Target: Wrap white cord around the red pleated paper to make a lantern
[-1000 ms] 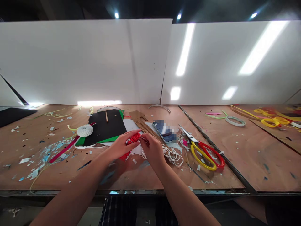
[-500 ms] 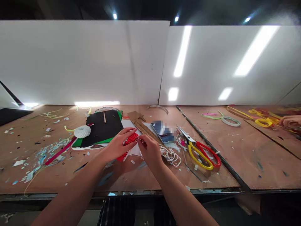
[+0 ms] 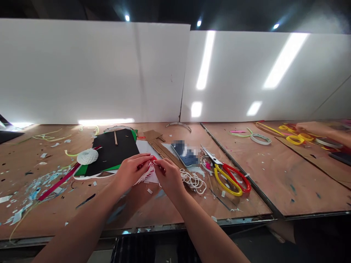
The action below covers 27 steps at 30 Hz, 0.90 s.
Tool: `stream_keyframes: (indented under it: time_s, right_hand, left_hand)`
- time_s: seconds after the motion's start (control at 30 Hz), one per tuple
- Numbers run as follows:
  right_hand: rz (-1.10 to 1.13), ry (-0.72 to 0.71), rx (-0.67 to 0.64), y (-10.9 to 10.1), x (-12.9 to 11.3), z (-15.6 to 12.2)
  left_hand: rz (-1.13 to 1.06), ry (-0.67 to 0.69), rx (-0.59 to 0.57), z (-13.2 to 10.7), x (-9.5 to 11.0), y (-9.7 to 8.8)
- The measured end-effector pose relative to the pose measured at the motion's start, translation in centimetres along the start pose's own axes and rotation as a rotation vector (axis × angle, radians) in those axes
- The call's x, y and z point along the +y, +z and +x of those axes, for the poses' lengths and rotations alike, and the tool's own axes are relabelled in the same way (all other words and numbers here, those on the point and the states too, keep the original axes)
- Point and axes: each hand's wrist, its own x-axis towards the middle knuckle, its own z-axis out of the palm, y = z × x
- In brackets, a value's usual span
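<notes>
My left hand [image 3: 132,170] is closed around a small red-and-white pleated piece [image 3: 147,174], its striped side partly showing below the fingers. Against its top edge my right hand [image 3: 168,174] pinches a thin white cord, mostly covered by the fingertips. More white cord [image 3: 193,182] lies in a loose tangle just right of that hand. Under and behind both hands are a white sheet [image 3: 145,147] and corrugated brown cardboard strips [image 3: 166,151].
Right of the cord lie scissors [image 3: 230,179] with yellow and red handles, and a phone [image 3: 186,155]. To the left are black card [image 3: 115,151], a white domed piece [image 3: 87,157] and a magenta strip [image 3: 59,182]. Another person's hand [image 3: 312,128] is at far right among yellow strips.
The pleated piece has turned in my left hand, so its white-striped side shows instead of the red one. The view has shifted slightly right. The other person's arm reaches farther in.
</notes>
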Motion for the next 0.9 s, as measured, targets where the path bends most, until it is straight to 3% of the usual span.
stream_keyframes:
  time_s: [0.47,0.9]
  right_hand:
    - [-0.027,0.045,-0.047,-0.2,-0.3,-0.2]
    - [-0.005,0.121,-0.076,-1.4,-1.2,-0.4]
  left_hand:
    - [0.049,0.043,0.063,-0.1,-0.5,0.4]
    - [0.086,-0.019,0.081,0.0,-0.4,0.4]
